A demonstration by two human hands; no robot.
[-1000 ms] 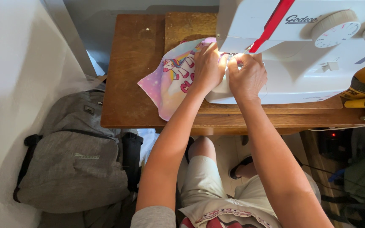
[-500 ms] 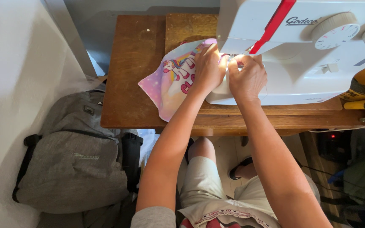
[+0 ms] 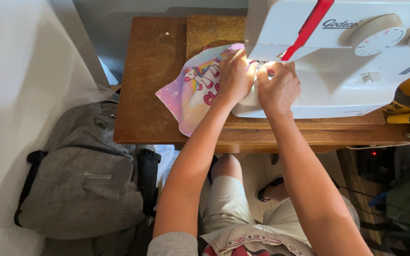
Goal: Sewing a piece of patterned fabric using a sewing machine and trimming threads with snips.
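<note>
Left hand (image 3: 233,76) lies flat on the printed fabric (image 3: 198,92), fingers spread, pressing rather than pinching; right hand (image 3: 277,85) curls closed at the needle area under the white sewing machine (image 3: 338,61), whether it pinches cloth cannot be told. Judgement: keep fabric taut and flat, fingertips clear of the needle, feed evenly. Fabric sits mid-table, trailing toward the front edge; wooden table (image 3: 153,71) worn, brown; grey backpack (image 3: 81,175) on the floor off the table's left edge; pale wall beyond.
</note>
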